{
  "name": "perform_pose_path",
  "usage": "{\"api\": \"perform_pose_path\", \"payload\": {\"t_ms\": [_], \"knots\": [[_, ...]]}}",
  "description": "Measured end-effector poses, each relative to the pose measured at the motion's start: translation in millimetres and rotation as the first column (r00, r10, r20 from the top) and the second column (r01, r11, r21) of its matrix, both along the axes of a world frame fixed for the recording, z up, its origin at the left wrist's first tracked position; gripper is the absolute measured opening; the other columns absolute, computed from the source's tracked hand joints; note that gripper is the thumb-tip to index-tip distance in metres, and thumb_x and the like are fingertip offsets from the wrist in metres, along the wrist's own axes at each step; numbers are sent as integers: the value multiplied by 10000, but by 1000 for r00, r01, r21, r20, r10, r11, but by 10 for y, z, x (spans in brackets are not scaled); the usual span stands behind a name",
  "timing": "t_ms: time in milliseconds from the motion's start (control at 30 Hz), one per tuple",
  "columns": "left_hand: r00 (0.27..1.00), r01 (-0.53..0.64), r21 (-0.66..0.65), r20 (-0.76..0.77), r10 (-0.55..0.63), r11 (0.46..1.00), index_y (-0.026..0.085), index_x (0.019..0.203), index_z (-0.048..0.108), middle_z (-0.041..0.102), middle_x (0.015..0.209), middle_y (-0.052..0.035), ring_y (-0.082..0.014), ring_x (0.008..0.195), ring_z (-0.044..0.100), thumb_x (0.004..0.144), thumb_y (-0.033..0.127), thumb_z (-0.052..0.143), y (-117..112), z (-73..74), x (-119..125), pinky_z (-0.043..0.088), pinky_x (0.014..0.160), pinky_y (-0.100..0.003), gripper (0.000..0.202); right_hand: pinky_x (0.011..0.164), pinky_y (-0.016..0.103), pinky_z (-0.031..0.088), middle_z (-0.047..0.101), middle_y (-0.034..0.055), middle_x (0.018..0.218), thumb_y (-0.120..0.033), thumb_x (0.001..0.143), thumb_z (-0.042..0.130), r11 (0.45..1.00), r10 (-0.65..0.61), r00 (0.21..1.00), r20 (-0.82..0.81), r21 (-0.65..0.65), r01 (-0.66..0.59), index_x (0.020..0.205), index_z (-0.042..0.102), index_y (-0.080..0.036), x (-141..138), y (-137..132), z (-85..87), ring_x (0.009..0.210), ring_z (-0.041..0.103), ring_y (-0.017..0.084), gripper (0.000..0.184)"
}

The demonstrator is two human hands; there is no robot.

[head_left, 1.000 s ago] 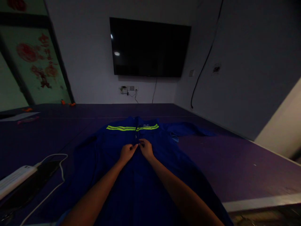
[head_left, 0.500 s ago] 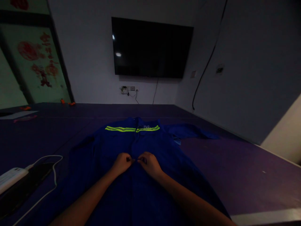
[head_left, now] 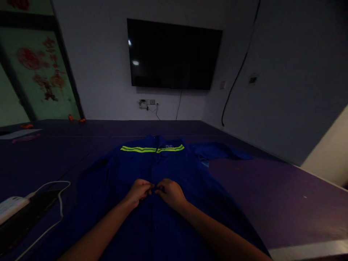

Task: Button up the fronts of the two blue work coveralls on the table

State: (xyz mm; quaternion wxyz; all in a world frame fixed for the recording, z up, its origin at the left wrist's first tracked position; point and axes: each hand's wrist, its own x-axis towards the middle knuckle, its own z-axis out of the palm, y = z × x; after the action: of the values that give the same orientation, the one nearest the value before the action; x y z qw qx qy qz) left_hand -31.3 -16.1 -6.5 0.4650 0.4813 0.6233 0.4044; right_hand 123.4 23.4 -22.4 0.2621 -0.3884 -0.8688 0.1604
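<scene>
A dark blue work jacket point(head_left: 179, 166) with a yellow-green reflective stripe across the chest lies front side up, its collar away from me. My left hand point(head_left: 140, 190) pinches the jacket's front edge at the middle, below the chest. Just to the right, my right hand point(head_left: 170, 192) pinches the same front opening, thumb and fingertips nearly meeting those of the left. Whatever small part of the cloth lies between the fingertips is too dark to make out. One sleeve stretches out to the right; the other lies bent down the left side.
The jacket rests on a purple surface point(head_left: 272, 192). A white power strip point(head_left: 13, 207) with a white cable sits at the left on a dark flat object. Small orange items point(head_left: 81, 120) lie at the far left. A large black television point(head_left: 174, 54) hangs on the wall ahead.
My left hand has turned slightly, with its fingers now curled differently at the front edge. The right hand has shifted a little left and down. The jacket lies as before.
</scene>
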Motion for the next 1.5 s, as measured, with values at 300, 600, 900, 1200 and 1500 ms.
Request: {"api": "perform_pose_path", "payload": {"t_ms": [300,600,900,1200,1500], "knots": [[999,12,2,-45,-12,1000,154,530,504,408,360,61,-42,320,282,644,356,515,-6,16,25,159,383,-187,232,673,214,395,629,-16,919,-322,745,592,998,57,998,28,35,-58,886,623,-260,10,-13,15,803,574,126,157],[998,17,4,-67,-16,1000,150,512,491,411,359,65,-36,305,278,622,432,552,23,-8,30,148,375,-194,308,671,228,378,629,6,899,-352,774,542,996,26,993,118,77,-35,861,636,-248,-15,-42,37,821,568,146,166],[999,39,14,-31,-39,999,149,477,472,334,316,75,-31,300,233,609,529,559,52,-46,-7,113,383,-199,412,665,220,380,633,22,893,-332,813,481,992,38,981,188,112,-60,885,638,-225,-14,-76,76,813,573,141,203],[1000,6,20,14,-6,1000,155,475,448,294,299,84,-30,290,215,590,597,549,32,6,22,94,387,-203,468,672,198,378,622,14,882,-217,839,393,973,97,974,204,185,-136,887,607,-207,-14,-77,60,799,568,115,219],[999,-40,31,33,39,999,156,506,456,318,311,88,-30,285,234,639,412,548,48,-48,32,112,382,-194,303,656,196,384,606,36,912,-170,850,354,961,159,962,222,189,-202,915,586,-177,-7,-6,-5,785,564,119,241]]}}
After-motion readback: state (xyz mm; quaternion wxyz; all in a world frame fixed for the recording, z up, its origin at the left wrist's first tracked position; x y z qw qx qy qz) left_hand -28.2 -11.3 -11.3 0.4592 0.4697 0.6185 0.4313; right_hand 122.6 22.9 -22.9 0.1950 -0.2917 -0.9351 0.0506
